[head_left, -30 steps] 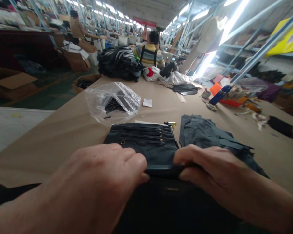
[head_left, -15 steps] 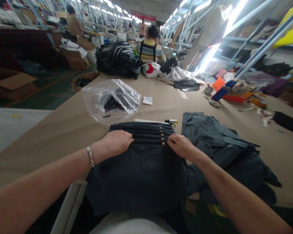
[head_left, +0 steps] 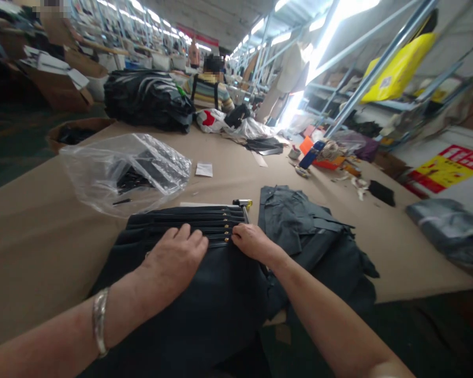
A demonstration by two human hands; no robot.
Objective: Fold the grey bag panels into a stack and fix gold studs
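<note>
A row of overlapping dark zippered panels (head_left: 205, 283) lies in front of me, hanging over the table's near edge. Small gold zipper pulls (head_left: 226, 240) line up along their right ends. My left hand (head_left: 177, 260), with a silver bangle at the wrist, rests palm down on the top panel, its fingers spread. At the right ends of the zippers, my right hand (head_left: 249, 240) has its fingers closed on the edge of the top panel; the fingertips are partly hidden. A hammer (head_left: 242, 203) with a yellow end lies just beyond the stack.
Loose dark cut pieces (head_left: 311, 226) are heaped to the right. A clear plastic bag (head_left: 126, 168) of dark parts and a white paper (head_left: 204, 169) lie beyond. Farther back are a large dark pile (head_left: 147, 100), an orange tray (head_left: 327, 163) and a seated person (head_left: 207, 92).
My left hand has released the panel's top edge and come nearer, its fingers now spread on top. The right hand stays at the edge. The view has turned right.
</note>
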